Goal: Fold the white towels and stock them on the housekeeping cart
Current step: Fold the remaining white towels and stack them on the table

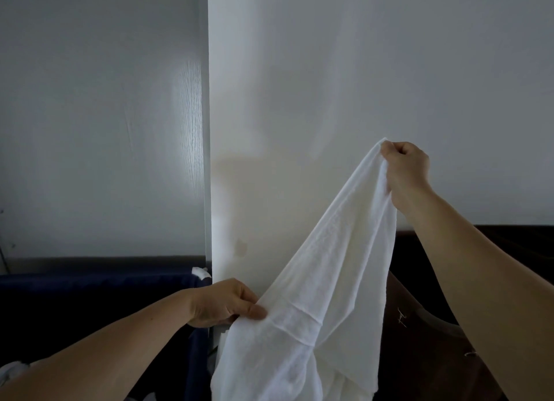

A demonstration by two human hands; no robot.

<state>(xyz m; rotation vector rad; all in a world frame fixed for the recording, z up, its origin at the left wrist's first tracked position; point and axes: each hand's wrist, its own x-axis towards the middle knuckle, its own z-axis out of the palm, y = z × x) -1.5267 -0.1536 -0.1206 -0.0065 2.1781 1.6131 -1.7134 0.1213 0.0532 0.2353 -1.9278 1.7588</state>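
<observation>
A white towel [323,281] hangs unfolded in the air in front of the wall, its lower part running out of the bottom of the view. My right hand [404,170] is raised at the right and grips the towel's top corner in a closed fist. My left hand [227,304] is lower, at centre left, and pinches the towel's left edge between thumb and fingers. The towel stretches slantwise between the two hands.
A white wall panel [359,71] fills the background, with a grey wood-grain door or panel [105,116] to its left. A dark blue fabric bin [99,292] stands at lower left. Dark brown wooden furniture [425,334] lies at lower right.
</observation>
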